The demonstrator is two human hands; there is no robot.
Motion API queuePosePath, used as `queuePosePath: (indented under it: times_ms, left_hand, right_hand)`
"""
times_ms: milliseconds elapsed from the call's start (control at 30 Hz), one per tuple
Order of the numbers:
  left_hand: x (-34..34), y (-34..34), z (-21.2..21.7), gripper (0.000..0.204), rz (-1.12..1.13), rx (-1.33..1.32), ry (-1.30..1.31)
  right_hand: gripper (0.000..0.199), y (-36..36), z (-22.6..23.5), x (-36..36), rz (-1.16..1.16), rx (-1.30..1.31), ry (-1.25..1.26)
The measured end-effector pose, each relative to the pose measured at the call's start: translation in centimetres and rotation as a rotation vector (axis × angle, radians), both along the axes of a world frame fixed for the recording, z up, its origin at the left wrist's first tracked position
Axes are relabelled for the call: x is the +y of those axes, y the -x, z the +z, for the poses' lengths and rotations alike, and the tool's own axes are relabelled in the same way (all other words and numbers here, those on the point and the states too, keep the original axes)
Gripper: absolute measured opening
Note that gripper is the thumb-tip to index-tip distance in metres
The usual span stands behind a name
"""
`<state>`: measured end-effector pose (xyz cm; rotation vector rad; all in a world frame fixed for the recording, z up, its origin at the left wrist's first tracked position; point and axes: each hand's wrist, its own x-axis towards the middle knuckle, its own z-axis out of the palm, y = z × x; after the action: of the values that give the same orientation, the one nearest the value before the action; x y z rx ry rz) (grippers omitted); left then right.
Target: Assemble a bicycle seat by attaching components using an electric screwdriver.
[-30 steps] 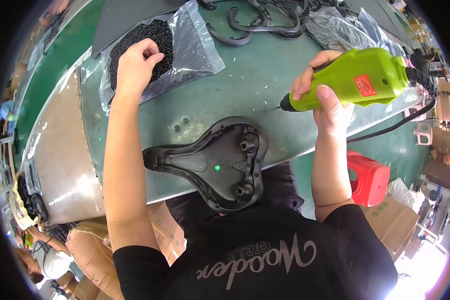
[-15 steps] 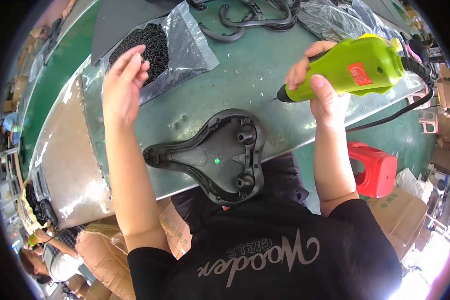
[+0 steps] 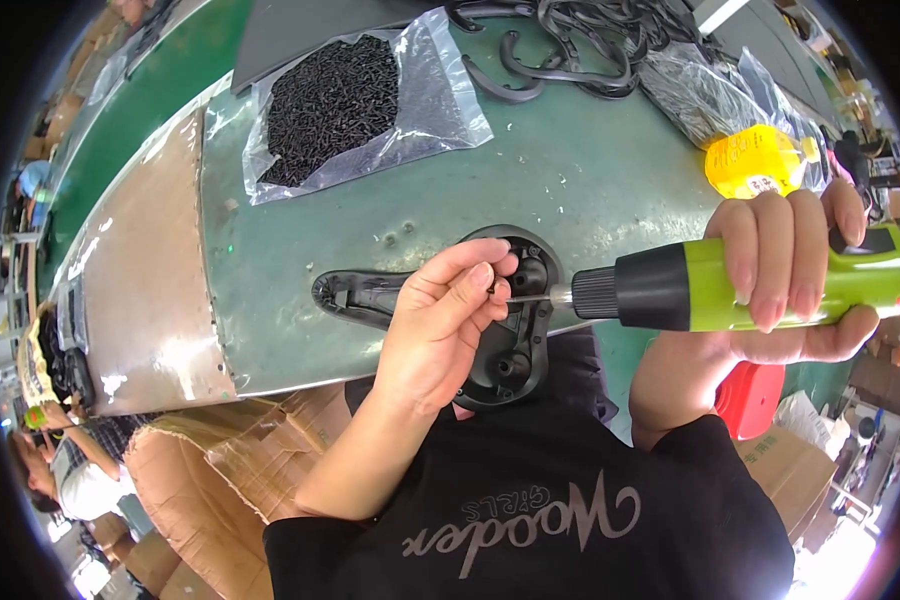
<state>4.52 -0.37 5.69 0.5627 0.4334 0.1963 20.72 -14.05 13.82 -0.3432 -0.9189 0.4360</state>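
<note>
The work looks to be partway through one fastening: the left hand has thumb and forefinger pressed together, pinching a small dark piece (probably a screw, though too small to be sure) at the tip of the bit. The right hand is wrapped round the green-and-black power driver, holding it level.

Beneath the left hand, the black saddle lies underside up at the near edge of the tabletop, its narrow nose to the left and its wide end overhanging the edge. The pinched piece is not yet driven in, as far as can be seen. How many of the rim's holes are already filled cannot be told.

Plenty of stock remains: a heap of small black pieces on a clear plastic bag, and curved black parts at the far side.
</note>
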Motion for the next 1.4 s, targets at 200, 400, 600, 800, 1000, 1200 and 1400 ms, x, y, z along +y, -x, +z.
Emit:
queuePosePath:
  times_ms: [200, 400, 600, 800, 1000, 1200, 1400]
  left_hand:
    - [-0.7, 0.2, -0.3, 0.017, 0.050, -0.054, 0.044]
    - [-1.4, -0.1, 0.1, 0.012, 0.089, -0.030, 0.092]
    - [-2.2, -0.1, -0.6, 0.010, 0.254, 0.052, -0.147]
    - [2.3, -1.7, -2.0, 0.024, 0.224, 0.108, -1.500]
    - [4.2, -1.6, -3.7, 0.019, -0.058, 0.284, -1.460]
    - [3.7, -2.0, -4.0, 0.016, -0.009, 0.317, -1.577]
    - [3.6, -2.2, -4.1, 0.011, -0.010, 0.357, -1.611]
  right_hand:
    - [0.041, 0.8, -0.8, 0.6, -0.037, -0.171, 0.028]
    - [0.042, 1.5, -0.9, 0.6, -0.078, -0.267, 0.088]
    - [0.038, 4.1, -1.2, 0.5, -0.166, -0.581, 0.104]
    - [0.053, 0.5, -1.3, 0.3, -0.104, -0.364, 0.151]
    - [0.053, -2.5, -2.2, 4.4, 0.089, -0.442, 0.209]
    - [0.054, -2.5, -1.7, 6.0, 0.204, -0.514, 0.278]
    - [0.055, -2.5, -1.9, 7.0, 0.242, -0.533, 0.335]
